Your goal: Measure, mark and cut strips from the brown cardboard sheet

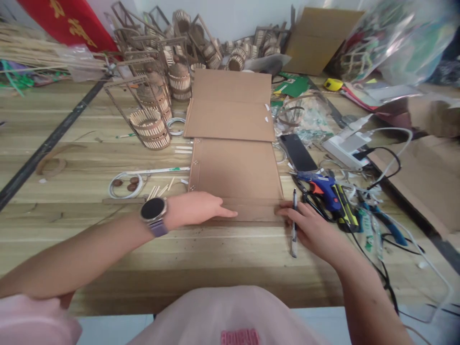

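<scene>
A flat sheet of cardboard (233, 167) lies on the table in front of me, with a narrow brown band (255, 203) across its near end. My left hand (196, 210), wearing a watch (154, 211) on its wrist, rests over the near left part of the sheet. Its index finger is stretched along the band and points right; the other fingers are partly hidden. At the near right corner, my right hand (305, 225) touches the cardboard with its fingertips. A pen (294, 223) is held between its fingers, standing roughly lengthwise away from me.
Another cardboard piece (230, 105) lies beyond. Small slatted baskets (149, 127) stand at the back left. To the right are a phone (298, 152), a blue glue gun (323, 189), a yellow-black cutter (345, 206), pliers (390, 225) and a power strip (347, 143) with cables.
</scene>
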Available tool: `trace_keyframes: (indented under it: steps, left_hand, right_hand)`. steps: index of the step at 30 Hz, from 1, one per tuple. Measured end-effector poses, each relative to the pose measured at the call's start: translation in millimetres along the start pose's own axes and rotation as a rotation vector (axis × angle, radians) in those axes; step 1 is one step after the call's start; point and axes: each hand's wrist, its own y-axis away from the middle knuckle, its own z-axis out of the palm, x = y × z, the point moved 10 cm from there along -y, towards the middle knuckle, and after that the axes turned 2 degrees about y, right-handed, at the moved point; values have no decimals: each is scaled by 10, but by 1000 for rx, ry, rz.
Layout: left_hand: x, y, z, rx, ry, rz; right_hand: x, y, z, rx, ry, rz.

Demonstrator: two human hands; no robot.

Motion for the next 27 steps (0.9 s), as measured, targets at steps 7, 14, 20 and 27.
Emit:
trace_keyframes:
  steps: [7,14,20,27]
  left_hand:
    - [65,-291,5,-257,-46,46]
    - [49,-280,69,-305,-43,11]
    - [40,-185,-50,-154,-113,-39]
    - [-5,-28,8,-53,-108,-68]
  right_hand:
    - [4,-4,12,6,-13,-45]
    - [38,16,41,-18,-21,-40]
    - [38,9,47,-27,-29,-58]
    - [31,-16,32,-8,-28,-58]
